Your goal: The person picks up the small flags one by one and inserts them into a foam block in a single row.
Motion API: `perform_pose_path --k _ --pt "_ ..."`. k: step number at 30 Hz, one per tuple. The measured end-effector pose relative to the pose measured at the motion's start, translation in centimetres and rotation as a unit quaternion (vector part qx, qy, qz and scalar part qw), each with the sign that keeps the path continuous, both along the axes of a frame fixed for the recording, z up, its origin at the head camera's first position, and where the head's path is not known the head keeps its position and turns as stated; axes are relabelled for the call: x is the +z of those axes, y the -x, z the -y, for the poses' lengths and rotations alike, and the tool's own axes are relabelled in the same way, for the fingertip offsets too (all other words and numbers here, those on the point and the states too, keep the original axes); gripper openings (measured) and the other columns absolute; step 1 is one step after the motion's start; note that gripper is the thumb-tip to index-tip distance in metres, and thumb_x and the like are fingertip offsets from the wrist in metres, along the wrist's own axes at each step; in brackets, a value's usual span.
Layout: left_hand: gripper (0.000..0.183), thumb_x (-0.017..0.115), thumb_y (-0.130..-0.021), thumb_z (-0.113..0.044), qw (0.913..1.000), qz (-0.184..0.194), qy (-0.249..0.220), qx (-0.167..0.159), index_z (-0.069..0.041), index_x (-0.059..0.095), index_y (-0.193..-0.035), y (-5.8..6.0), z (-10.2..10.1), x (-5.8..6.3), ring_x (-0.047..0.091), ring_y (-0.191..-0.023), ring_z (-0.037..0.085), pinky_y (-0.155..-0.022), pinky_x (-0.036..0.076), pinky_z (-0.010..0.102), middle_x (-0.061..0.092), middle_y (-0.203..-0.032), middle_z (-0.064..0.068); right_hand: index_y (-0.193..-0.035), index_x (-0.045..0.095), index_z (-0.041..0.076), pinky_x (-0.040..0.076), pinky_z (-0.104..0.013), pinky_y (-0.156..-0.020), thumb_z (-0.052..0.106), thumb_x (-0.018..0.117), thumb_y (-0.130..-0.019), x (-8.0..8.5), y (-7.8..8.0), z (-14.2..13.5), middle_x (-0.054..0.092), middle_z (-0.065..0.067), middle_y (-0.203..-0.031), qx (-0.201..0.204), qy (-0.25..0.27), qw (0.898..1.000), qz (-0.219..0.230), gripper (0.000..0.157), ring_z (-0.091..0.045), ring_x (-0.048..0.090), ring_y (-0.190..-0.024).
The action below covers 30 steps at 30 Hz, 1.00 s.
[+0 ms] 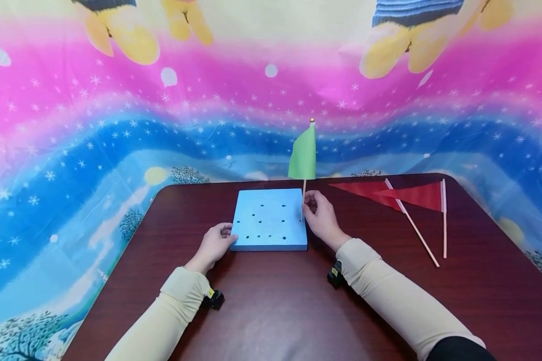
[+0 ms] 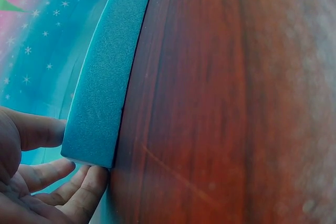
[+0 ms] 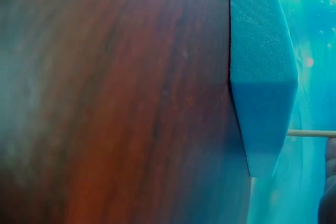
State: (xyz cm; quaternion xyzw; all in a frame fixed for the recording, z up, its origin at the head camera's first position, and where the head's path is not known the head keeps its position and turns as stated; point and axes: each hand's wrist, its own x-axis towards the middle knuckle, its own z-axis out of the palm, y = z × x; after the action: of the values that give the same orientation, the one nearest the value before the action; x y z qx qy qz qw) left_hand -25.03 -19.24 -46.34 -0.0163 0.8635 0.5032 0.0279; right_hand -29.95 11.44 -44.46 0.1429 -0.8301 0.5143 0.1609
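Note:
A light-blue foam block (image 1: 271, 228) with several small dark holes in its top lies on the table. My left hand (image 1: 215, 244) grips its near left corner; in the left wrist view the thumb (image 2: 44, 131) is at the top edge and the bent fingers (image 2: 86, 195) touch the side. On the right, my right hand (image 1: 321, 215) pinches the wooden stick of a green paper flag (image 1: 303, 155). The flag stands nearly upright, its lower end at a hole by the block's right edge. How deep the stick sits cannot be told. Only part of the right hand (image 3: 329, 177) shows in the right wrist view.
Two red triangular flags (image 1: 375, 193) (image 1: 422, 196) on wooden sticks lie on the right of the dark brown table (image 1: 271, 301), partly overlapping. A printed cloth (image 1: 235, 115) with snowflakes hangs behind the table.

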Motion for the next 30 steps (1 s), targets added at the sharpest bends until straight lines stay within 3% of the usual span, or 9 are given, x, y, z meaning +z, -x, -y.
perform_pose_path --k 13,18,24,30 --pt "0.046 0.065 -0.101 -0.008 1.0 0.001 -0.004 -0.004 0.008 0.053 -0.141 -0.1 0.1 0.0 0.059 -0.12 0.036 -0.098 0.051 0.049 0.059 -0.129 0.024 -0.127 0.059 -0.004 0.051 -0.049 -0.1 0.006 0.06 -0.102 0.3 -0.5 -1.1 0.066 -0.021 -0.119 0.014 0.002 0.997 0.078 0.027 -0.035 0.062 -0.112" --pt "0.046 0.064 -0.101 -0.008 1.0 -0.004 -0.002 -0.009 0.009 0.051 -0.142 0.1 0.1 0.1 0.058 -0.121 0.037 -0.098 0.051 0.048 0.058 -0.129 0.026 -0.138 0.054 -0.006 0.044 -0.051 -0.107 0.013 0.054 -0.107 0.8 -0.7 -2.7 0.063 -0.024 -0.131 0.032 0.0 0.992 0.122 0.037 -0.038 0.057 -0.124" --pt "0.046 0.064 -0.101 -0.007 1.0 -0.001 -0.001 -0.008 0.009 0.052 -0.142 0.0 0.1 0.1 0.058 -0.122 0.037 -0.098 0.051 0.048 0.058 -0.13 0.025 -0.146 0.05 -0.003 0.038 -0.054 -0.112 0.023 0.051 -0.11 1.0 -1.0 -5.0 0.056 -0.025 -0.141 0.025 0.009 0.987 0.161 0.044 -0.039 0.051 -0.133" --pt "0.047 0.064 -0.102 -0.008 0.9999 0.001 -0.002 -0.012 0.01 0.051 -0.143 -0.2 0.2 0.3 0.058 -0.122 0.038 -0.097 0.051 0.049 0.058 -0.131 0.026 -0.148 0.046 -0.003 0.038 -0.054 -0.112 0.021 0.049 -0.11 1.1 -1.4 -7.1 0.052 -0.027 -0.145 0.024 0.008 0.982 0.186 0.045 -0.041 0.05 -0.133"
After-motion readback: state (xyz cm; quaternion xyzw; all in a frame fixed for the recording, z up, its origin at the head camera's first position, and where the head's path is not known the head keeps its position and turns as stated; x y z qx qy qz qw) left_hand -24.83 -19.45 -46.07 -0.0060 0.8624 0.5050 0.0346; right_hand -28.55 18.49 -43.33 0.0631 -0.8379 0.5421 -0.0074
